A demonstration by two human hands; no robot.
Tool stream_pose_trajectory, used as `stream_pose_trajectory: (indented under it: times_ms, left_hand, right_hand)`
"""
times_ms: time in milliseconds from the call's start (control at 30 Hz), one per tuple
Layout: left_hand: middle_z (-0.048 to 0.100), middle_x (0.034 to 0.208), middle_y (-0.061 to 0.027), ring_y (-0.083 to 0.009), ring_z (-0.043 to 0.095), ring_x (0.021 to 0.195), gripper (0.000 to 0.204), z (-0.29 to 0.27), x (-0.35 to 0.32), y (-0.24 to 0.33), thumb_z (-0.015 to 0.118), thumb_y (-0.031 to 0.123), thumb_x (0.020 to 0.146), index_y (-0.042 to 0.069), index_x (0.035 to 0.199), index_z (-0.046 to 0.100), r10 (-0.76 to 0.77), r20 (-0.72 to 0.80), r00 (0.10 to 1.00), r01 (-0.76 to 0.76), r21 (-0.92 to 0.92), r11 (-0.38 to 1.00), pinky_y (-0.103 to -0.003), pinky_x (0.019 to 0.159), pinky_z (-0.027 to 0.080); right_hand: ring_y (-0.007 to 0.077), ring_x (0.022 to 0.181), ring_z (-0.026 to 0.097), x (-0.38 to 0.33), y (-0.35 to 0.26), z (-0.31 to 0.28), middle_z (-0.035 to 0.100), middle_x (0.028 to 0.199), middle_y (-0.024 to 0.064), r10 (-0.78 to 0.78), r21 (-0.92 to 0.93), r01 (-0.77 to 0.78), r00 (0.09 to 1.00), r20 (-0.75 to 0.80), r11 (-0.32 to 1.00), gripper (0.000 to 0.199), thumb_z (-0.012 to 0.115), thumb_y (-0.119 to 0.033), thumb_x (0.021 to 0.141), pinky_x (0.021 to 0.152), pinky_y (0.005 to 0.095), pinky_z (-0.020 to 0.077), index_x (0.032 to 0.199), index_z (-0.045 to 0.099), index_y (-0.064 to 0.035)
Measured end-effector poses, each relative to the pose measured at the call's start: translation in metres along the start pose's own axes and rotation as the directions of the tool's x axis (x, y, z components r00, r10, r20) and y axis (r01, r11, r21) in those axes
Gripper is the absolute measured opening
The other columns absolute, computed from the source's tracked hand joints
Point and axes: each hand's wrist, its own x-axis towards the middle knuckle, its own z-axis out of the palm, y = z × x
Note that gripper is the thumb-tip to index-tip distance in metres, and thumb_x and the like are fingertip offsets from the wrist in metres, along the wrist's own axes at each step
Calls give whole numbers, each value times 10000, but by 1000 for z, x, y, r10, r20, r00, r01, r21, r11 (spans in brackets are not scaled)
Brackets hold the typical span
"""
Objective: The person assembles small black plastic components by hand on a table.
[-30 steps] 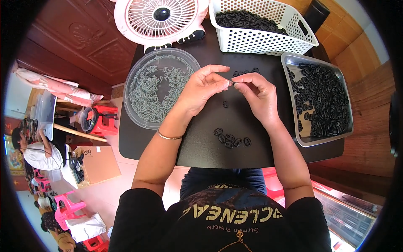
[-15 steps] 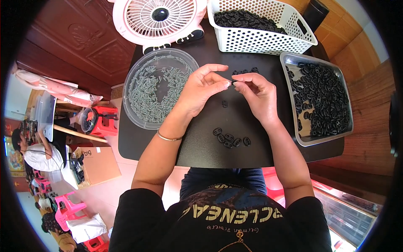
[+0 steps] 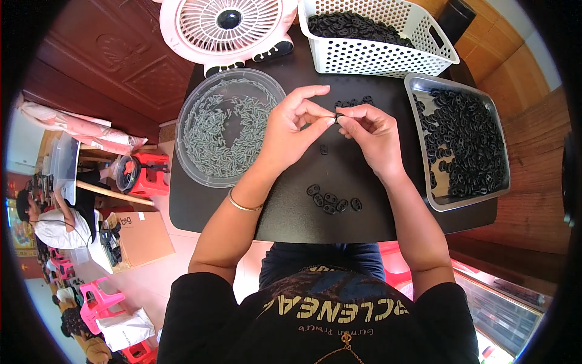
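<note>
My left hand (image 3: pixel 294 130) and my right hand (image 3: pixel 377 138) meet fingertip to fingertip above the dark table (image 3: pixel 291 212). A small black piece (image 3: pixel 337 116) shows at the right thumb and index finger, which pinch it; its shape is mostly covered. The left thumb and index finger are pressed together against it, and anything else between them is hidden. Below the hands lies a single black two-holed oval piece (image 3: pixel 324 149). Nearer me are several loose oval pieces (image 3: pixel 330 199), and more black pieces (image 3: pixel 366 99) lie just beyond the fingers.
A clear round tub (image 3: pixel 182 142) of small grey-green pins stands left. On the right is a metal tray (image 3: pixel 464 203) of black oval pieces. A white perforated basket (image 3: pixel 382 60) of black pieces and a pink fan (image 3: pixel 209 39) stand behind. Another person (image 3: pixel 63 225) sits far left.
The left hand has turned slightly, its fingers shifting a little to the left and its wrist bangle turning. Both hands stay together at the small black piece. The loose pieces have not moved.
</note>
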Motion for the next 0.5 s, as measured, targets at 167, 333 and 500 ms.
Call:
stream_pose_trajectory:
  times_ms: [167,333,500]
  left_hand:
    - [598,750,-44,-75,561,709,286,0,3,-3,606,16,794,1,1057,493,-56,-27,998,55,-63,997,-198,646,453]
    - [594,744,-36,-85,549,671,143,-5,2,-2,554,157,862,14,874,546,-181,32,983,179,50,983,-209,612,436]
    - [580,705,-24,-67,524,631,165,-4,1,-1,546,165,866,24,781,558,-245,53,968,240,78,968,-192,584,414]
  right_hand:
    - [63,707,569,1,2,1,611,815,17,-1,65,3,1000,-18,998,125,586,-8,810,659,194,474,923,640,-10]
    - [58,717,569,0,0,2,614,819,17,-39,4,39,999,-32,999,143,579,7,807,663,187,468,935,638,-9]
    - [55,719,574,0,5,2,617,814,17,-71,-42,70,997,-36,997,141,586,19,796,653,185,469,924,640,-8]
